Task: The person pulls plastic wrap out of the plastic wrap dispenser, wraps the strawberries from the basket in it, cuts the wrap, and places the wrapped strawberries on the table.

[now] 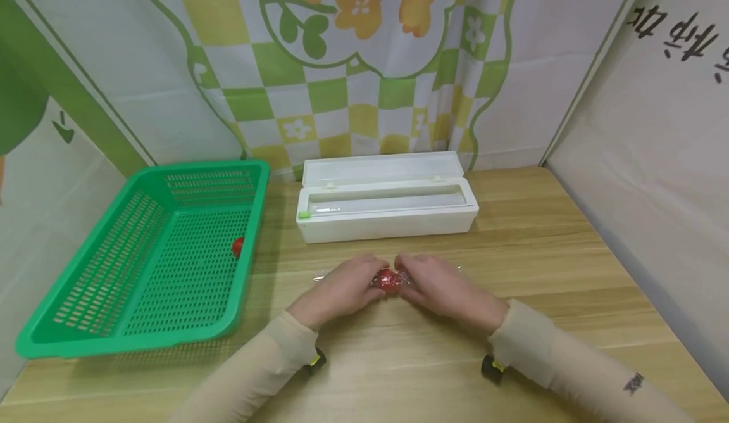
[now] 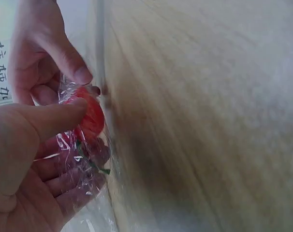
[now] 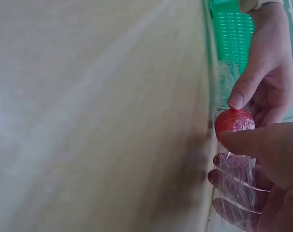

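Note:
Between both hands, just over the table, is a small round red fruit or vegetable (image 1: pixel 390 280) in clear cling film (image 2: pixel 91 181). The left wrist view shows its green stem (image 2: pixel 91 159) through the film. My left hand (image 1: pixel 348 287) pinches one side, thumb on the red skin, fingers beneath the film. My right hand (image 1: pixel 440 285) pinches the other side, its thumb on the red surface in the right wrist view. Film trails over the fingers of both hands. Whether it is a tomato or a pepper, I cannot tell.
Behind the hands stands a white cling film box (image 1: pixel 393 228), lid raised, a roll inside and a green slider at its left front. At left, a green plastic basket (image 1: pixel 259 220) holds another red item (image 1: pixel 238 247). A patterned curtain (image 1: pixel 364 94) hangs behind the wooden table (image 1: pixel 558 246).

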